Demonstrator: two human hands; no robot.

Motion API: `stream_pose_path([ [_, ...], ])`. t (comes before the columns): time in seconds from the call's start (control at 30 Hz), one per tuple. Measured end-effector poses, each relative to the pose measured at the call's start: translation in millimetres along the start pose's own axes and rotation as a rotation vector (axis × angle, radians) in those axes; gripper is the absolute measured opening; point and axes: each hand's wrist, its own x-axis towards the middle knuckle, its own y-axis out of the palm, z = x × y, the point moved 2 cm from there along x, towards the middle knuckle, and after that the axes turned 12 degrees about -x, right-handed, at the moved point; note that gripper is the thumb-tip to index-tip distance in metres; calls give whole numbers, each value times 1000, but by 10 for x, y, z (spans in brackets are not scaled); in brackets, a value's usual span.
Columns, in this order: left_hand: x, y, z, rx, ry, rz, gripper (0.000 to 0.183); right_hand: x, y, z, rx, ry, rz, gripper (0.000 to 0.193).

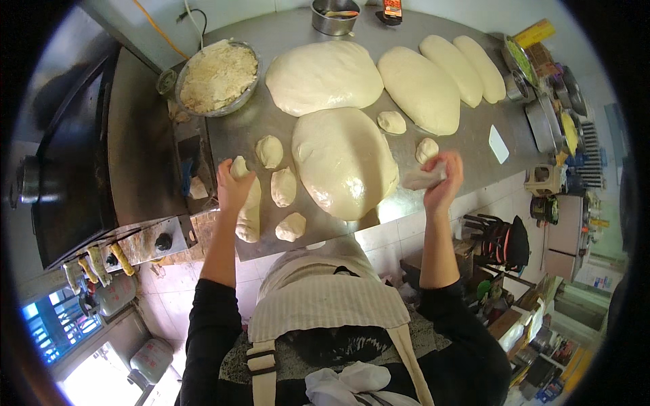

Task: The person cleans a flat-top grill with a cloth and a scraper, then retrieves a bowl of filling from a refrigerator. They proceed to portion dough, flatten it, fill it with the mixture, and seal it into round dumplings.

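Note:
At the left edge of the metal table, my left hand [233, 186] grips the upper end of a long dough log [249, 215]. My right hand [445, 181] is raised near the table's front edge, closed on a flat, pale, blade-like thing [421, 178] smeared by motion. Just beyond that hand is a small dough lump [426, 150]. Beside the log lie more lumps: a rounded piece [269, 151], an oblong piece [284, 187] and a lower piece [290, 227]. A big glossy dough mass [345, 162] spreads between my hands, with another small piece [391, 122] at its far right.
Behind lie a second large dough mass [325, 76], an oval one [421, 88] and two long loaves. A bowl of flour [218, 78] stands far left, a metal pot [334, 17] at the back. A white flat card-like piece [498, 144] and metal containers [544, 122] are right.

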Motion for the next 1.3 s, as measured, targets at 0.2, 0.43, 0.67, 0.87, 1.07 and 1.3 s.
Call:
stream_pose_path([
  [0.2, -441, 143, -192, 290, 137, -6, 81, -782, -651, -1395, -1504, -296, -12, 38],
  [0.43, -158, 149, -116, 351, 154, 22, 73, -368, -582, -1124, -1421, -170, 197, 40],
  [0.67, -148, 17, -97, -101, -13, -199, 51, -217, -567, -1199, -1562, -234, 393, 40],
  [0.87, 49, 83, -193, -125, -143, -375, 61, 593, -749, -1323, -1324, -143, 272, 54],
  [1.07, -347, 272, -307, 446, -252, -301, 79, 902, -770, -1578, -1458, -339, 595, 59],
  [1.3, -998, 227, -302, 385, -173, -360, 75, 1361, -564, -1239, -1031, 368, 967, 19],
])
